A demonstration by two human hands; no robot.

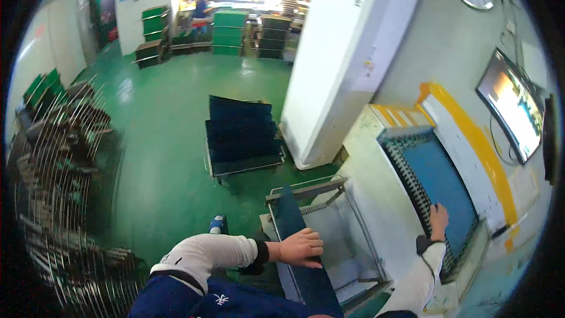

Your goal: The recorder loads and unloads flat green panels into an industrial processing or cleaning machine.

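My left hand (300,248) is closed over a dark blue panel (288,215) that stands in a metal-framed rack (359,229) in front of me. Its fingers bend across the panel toward the right. To the right, a lighter blue flat panel (438,174) lies on a machine's conveyor bed, bordered by rows of small black rollers (409,185). My right hand (438,222) is at the near part of this panel, with its fingers bent against the surface. The undersides of both hands are hidden.
A rack of dark panels (241,138) stands on the green floor ahead, beside a tall white cabinet (332,65). Many wire racks (56,159) line the left. Green and dark crates (229,32) and people are at the back. A screen (515,103) hangs on the right wall.
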